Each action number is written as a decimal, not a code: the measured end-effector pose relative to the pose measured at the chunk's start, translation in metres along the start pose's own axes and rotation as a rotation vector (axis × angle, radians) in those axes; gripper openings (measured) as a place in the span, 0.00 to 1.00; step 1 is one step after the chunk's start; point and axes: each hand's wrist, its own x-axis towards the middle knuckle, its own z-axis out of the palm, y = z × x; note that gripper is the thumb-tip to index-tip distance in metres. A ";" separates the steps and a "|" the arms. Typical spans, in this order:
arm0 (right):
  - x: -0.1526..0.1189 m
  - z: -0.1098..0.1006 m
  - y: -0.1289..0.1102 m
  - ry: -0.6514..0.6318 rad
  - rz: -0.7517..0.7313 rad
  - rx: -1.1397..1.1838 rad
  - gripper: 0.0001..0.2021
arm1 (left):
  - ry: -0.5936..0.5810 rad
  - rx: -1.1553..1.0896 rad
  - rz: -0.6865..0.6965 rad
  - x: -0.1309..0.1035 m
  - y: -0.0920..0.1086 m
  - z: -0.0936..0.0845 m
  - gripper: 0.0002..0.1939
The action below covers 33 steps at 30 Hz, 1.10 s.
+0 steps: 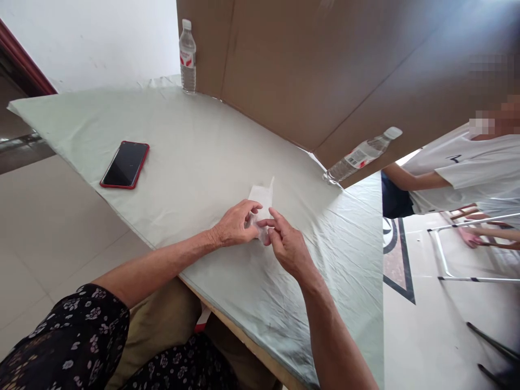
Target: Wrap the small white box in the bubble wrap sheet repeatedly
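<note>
A thin white sheet, like tissue or film (262, 197), stands out between my two hands over the cloth-covered table (195, 157). Its near end is crumpled and partly hidden by my fingers. My left hand (239, 223) has its fingers curled round the left side of that crumpled end. From the right, my right hand (286, 241) reaches in with its index finger extended and its thumb against the same end.
A phone with a red case (125, 164) lies on the left of the table. One water bottle (188, 59) stands upright by a brown board (284, 65); another bottle (361, 157) leans at the board's right end. A person in a white shirt (479, 168) is at the right.
</note>
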 end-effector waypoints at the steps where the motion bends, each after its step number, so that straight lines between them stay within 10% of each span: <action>1: 0.001 -0.002 0.001 -0.030 -0.016 -0.032 0.27 | 0.002 -0.021 -0.031 0.000 0.002 0.000 0.20; 12: 0.013 -0.006 0.009 -0.121 0.067 0.221 0.26 | 0.081 0.194 -0.016 -0.003 0.005 0.012 0.18; 19: 0.027 -0.006 0.037 0.242 0.391 0.435 0.24 | 0.060 0.213 -0.010 -0.003 0.003 0.014 0.17; 25: 0.063 -0.003 0.049 0.104 0.544 0.476 0.36 | 0.071 0.225 0.039 -0.003 0.003 0.014 0.16; 33: 0.108 -0.002 0.055 -0.058 0.449 0.500 0.22 | 0.085 0.310 0.112 -0.005 0.004 0.015 0.19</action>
